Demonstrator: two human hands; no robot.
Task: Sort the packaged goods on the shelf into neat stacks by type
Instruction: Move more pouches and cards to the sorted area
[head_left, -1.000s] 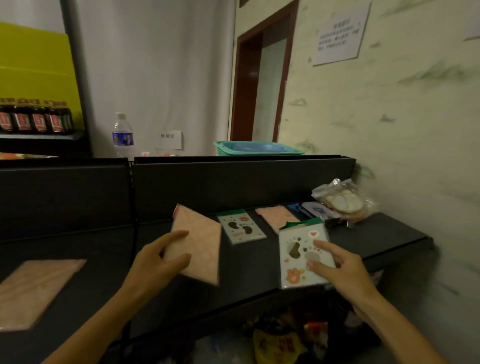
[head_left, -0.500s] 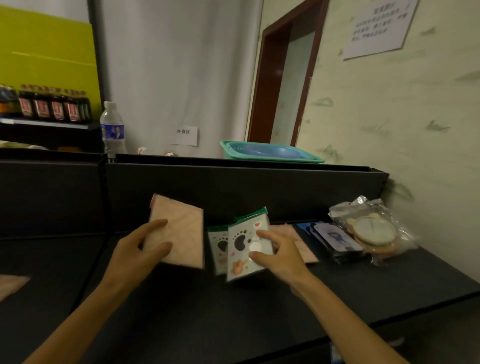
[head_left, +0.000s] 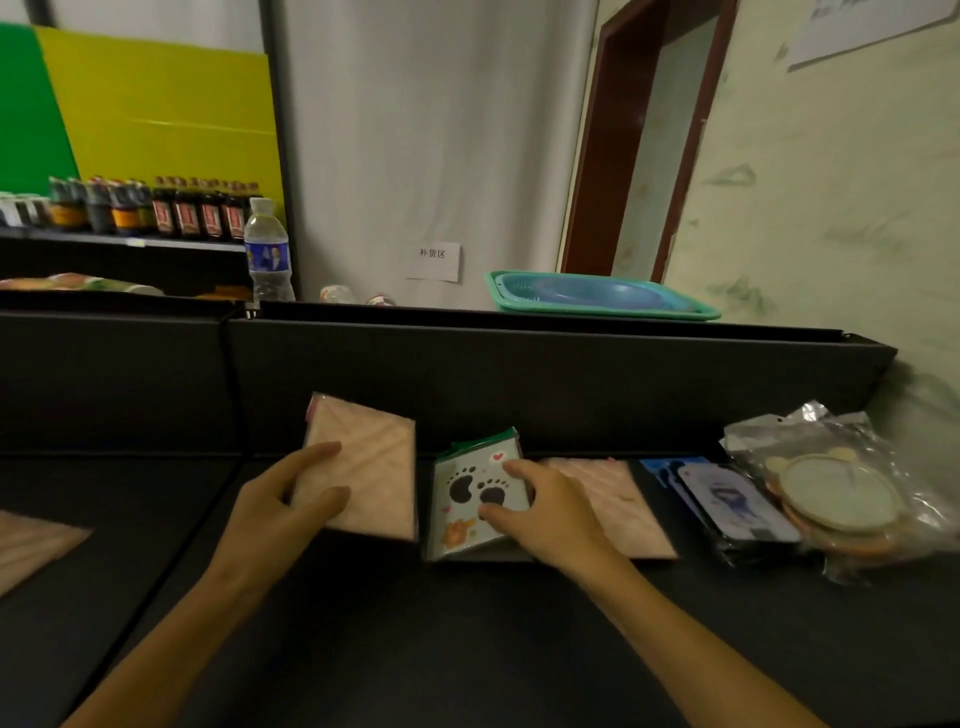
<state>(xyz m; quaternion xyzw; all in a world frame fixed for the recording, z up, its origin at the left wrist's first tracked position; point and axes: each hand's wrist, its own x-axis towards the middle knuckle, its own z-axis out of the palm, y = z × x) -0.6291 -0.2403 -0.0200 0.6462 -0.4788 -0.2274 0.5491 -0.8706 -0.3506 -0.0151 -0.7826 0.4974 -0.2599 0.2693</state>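
My left hand (head_left: 283, 506) holds a flat pink packet (head_left: 371, 467) tilted up above the black shelf (head_left: 467, 649). Just right of it, my right hand (head_left: 545, 514) grips a green-topped paw-print packet (head_left: 470, 491), lowered onto the spot where the other paw-print packet lay; that one is hidden beneath. A second pink packet (head_left: 623, 506) lies flat right of my right hand. Further right sit a dark blue packet (head_left: 727, 501) and a crinkly clear bag holding round items (head_left: 841, 488). Another pink packet (head_left: 31, 545) lies at the far left.
The shelf's black back panel (head_left: 519, 379) rises just behind the packets. On top of it stand a water bottle (head_left: 266, 254) and a green tray with a blue basin (head_left: 597, 296). Sauce bottles (head_left: 197, 210) line a back shelf. A wall (head_left: 831, 234) bounds the right side.
My right hand has carried the paw-print packet from the shelf's front edge back and left, onto the other paw-print packet. My left hand kept the pink packet raised. The view shifted closer.
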